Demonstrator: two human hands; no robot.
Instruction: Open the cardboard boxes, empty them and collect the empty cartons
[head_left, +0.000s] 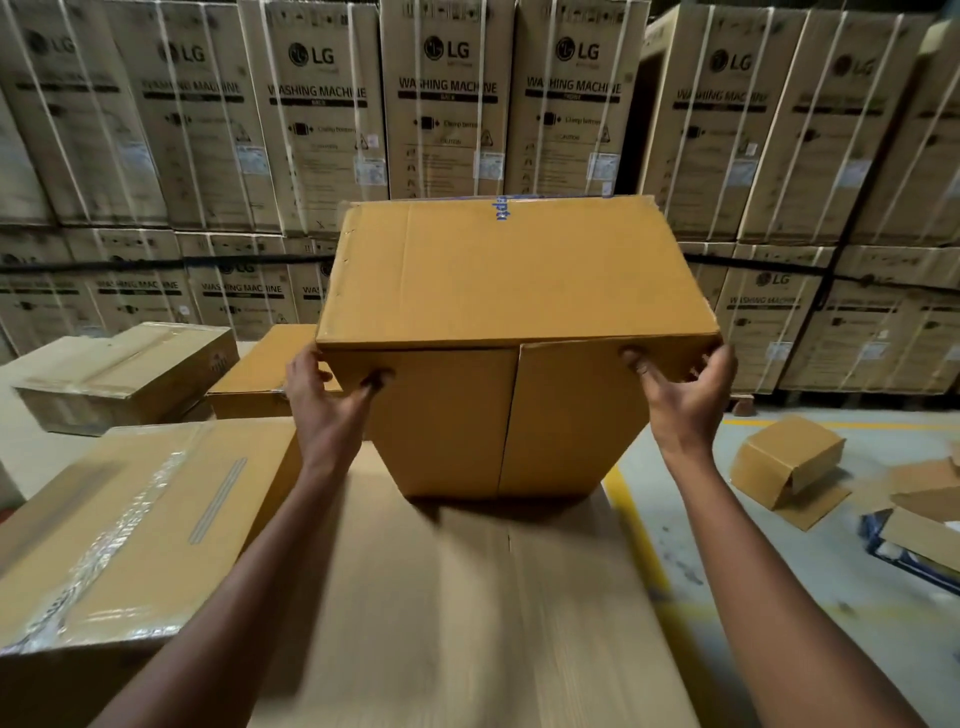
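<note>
A plain brown cardboard box (511, 291) is held up in front of me, tilted, with its flapped end facing me and a seam down the middle. My left hand (324, 400) grips its left edge, thumb pressed on the flap. My right hand (685, 395) grips its right edge the same way. Blue tape shows at the box's far top edge. Below it lies a large blurred carton (467, 613), its seam running toward me.
A taped carton (130, 519) sits at my left, two more cartons (124, 374) (260, 379) behind it. An opened small carton (789, 462) and flattened cardboard (919, 519) lie on the floor at right. Stacked washing machine boxes (447, 104) form a wall behind.
</note>
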